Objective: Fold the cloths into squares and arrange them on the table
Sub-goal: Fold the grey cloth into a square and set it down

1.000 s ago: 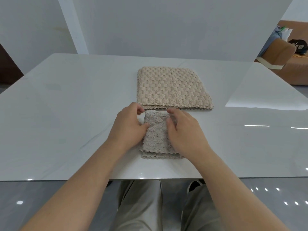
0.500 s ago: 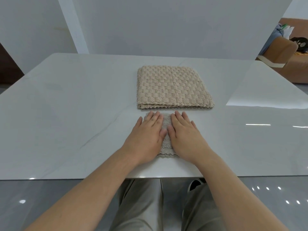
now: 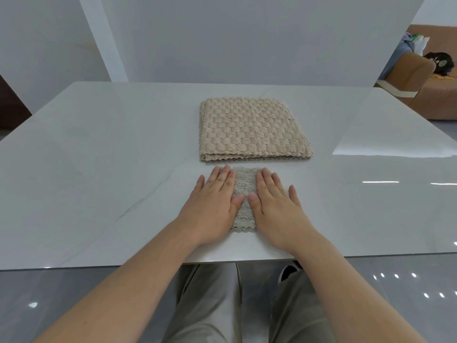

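A small grey-beige folded cloth (image 3: 244, 191) lies near the front edge of the white table (image 3: 99, 169). My left hand (image 3: 214, 206) presses flat on its left part and my right hand (image 3: 277, 206) presses flat on its right part, fingers straight, a strip of cloth showing between them. Just behind it lies a larger beige waffle-textured cloth (image 3: 252, 129), folded into a square, with a narrow gap between the two.
A brown sofa (image 3: 425, 90) with clothes and a dark object stands at the far right, beyond the table. A white wall rises behind the table. My legs show below the table's front edge (image 3: 222, 262).
My hands went from curled at the small cloth's top edge to flat on it, then slid apart sideways, uncovering more of its middle.
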Action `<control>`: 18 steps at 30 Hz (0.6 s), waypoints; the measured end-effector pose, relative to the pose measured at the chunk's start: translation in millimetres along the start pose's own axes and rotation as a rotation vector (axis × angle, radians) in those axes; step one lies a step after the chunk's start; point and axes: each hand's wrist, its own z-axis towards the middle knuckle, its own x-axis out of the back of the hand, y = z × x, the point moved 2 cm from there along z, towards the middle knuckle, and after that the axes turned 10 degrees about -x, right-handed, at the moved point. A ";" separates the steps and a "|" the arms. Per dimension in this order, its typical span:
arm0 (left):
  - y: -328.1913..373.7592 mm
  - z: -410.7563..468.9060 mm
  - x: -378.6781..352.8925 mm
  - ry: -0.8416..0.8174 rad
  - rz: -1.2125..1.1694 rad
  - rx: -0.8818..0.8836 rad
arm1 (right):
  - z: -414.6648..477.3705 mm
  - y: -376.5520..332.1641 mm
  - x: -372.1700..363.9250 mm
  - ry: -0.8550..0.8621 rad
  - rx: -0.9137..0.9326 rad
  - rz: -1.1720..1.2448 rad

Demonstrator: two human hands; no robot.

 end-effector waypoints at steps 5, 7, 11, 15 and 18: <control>2.0 -1.0 13.5 0.058 -0.154 0.012 | -5.1 0.9 7.4 0.070 -0.013 0.014; 4.2 -8.9 23.5 0.209 -0.206 0.035 | -10.9 4.6 12.1 0.200 -0.052 0.075; 10.7 -30.1 34.3 0.387 -0.198 0.037 | -23.1 10.5 17.0 0.456 -0.060 0.184; 23.5 -45.7 26.2 0.278 -0.183 -0.019 | -32.5 11.3 10.7 0.432 0.132 0.180; 27.9 -48.8 20.0 0.186 -0.158 -0.066 | -36.9 17.8 5.9 0.395 0.147 0.094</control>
